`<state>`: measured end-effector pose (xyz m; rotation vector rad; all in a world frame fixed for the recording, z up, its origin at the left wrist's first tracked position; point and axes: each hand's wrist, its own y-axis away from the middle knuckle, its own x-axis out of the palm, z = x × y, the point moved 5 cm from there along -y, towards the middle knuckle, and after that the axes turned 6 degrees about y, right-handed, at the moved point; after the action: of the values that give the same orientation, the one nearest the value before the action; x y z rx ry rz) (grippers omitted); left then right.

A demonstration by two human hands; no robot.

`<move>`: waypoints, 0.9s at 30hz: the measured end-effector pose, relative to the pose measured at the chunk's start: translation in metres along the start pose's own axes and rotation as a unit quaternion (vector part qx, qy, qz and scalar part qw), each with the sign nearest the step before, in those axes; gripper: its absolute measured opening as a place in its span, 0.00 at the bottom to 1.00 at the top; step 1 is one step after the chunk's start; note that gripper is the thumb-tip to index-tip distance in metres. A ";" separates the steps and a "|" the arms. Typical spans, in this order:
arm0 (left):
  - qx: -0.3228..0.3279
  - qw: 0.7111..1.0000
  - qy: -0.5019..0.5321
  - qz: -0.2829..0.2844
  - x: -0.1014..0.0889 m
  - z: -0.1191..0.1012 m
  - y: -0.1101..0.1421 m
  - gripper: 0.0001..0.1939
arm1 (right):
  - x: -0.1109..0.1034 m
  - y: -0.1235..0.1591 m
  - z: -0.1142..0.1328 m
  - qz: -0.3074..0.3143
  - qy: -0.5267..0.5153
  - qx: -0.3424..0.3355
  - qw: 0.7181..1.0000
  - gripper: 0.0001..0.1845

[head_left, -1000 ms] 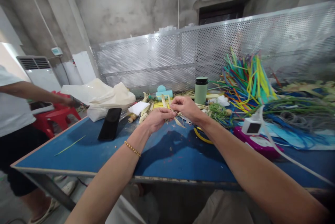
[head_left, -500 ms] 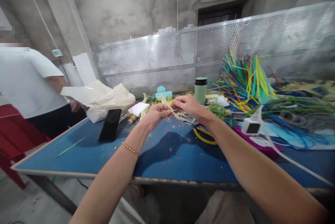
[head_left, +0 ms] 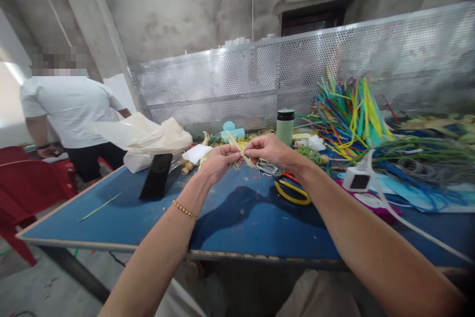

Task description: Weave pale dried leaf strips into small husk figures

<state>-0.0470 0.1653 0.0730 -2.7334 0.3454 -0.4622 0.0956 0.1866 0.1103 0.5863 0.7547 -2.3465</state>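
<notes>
A pale, straw-coloured strip [head_left: 249,161] like dried husk is pinched between both hands above the blue table [head_left: 237,218]. My left hand [head_left: 219,162], with a gold bead bracelet on its wrist, is closed on the strip's left part. My right hand [head_left: 267,150] is closed on it from the other side, fingertips almost touching the left ones. One end of the strip points up and away, the other down to the right. Scissors [head_left: 291,191] with red and yellow handles lie just below my right hand. The exact fold under the fingertips is hidden.
A black phone [head_left: 156,177] and crumpled cream wrapping [head_left: 156,134] lie on the left. Behind my hands stands a green flask [head_left: 285,128]. Coloured strips [head_left: 352,114], a white charger [head_left: 356,178] and its cable are on the right. A person [head_left: 74,109] stands by red chairs.
The person at the left has moved right, more fully into view. My right hand has shifted slightly, baring more of the scissors' handles. Both hands still pinch the strip.
</notes>
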 end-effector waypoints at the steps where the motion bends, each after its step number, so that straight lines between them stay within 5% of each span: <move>1: 0.001 1.000 0.005 0.000 0.000 0.000 0.000 0.09 | 0.000 0.000 0.000 -0.003 0.000 0.003 1.000 0.11; 13: -0.014 0.999 0.046 0.007 -0.001 0.001 0.000 0.10 | 0.001 0.000 0.006 -0.009 0.018 -0.001 1.000 0.06; 20: -0.022 0.998 -0.055 0.028 0.001 0.000 0.001 0.13 | -0.002 -0.005 0.001 -0.022 0.166 -0.069 0.983 0.12; 27: 0.024 0.991 -0.115 -0.061 -0.008 -0.002 -0.002 0.08 | -0.013 0.001 0.020 -0.233 0.357 -0.122 0.896 0.04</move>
<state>-0.0548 0.1688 0.0730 -2.7336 0.1079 -0.1793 0.1016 0.1787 0.1318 1.3009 1.6506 -2.3678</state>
